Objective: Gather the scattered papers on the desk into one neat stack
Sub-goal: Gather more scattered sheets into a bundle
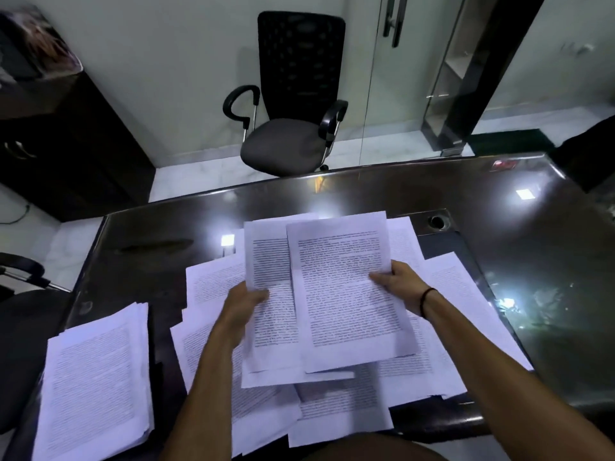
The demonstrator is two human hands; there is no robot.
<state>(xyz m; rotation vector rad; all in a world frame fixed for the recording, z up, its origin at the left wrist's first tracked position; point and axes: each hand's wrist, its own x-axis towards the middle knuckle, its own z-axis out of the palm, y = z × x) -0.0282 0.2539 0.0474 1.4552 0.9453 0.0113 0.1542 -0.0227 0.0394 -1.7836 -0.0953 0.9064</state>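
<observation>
Printed white sheets lie scattered across the dark glossy desk (366,194). My left hand (243,307) grips a few sheets (266,261) by their left edge, raised above the pile. My right hand (402,282) pinches a single printed sheet (346,294) at its right edge, overlapping the left-hand sheets. Under both, loose papers (446,294) fan out over the desk's middle. A thick, fairly even stack of papers (96,377) lies at the near left of the desk.
A black office chair (293,104) stands beyond the desk's far edge. A cable hole (437,221) sits in the desk right of the papers. A dark cabinet (60,128) is at the far left, another chair's armrest (23,267) at the left, a glass door at the back right.
</observation>
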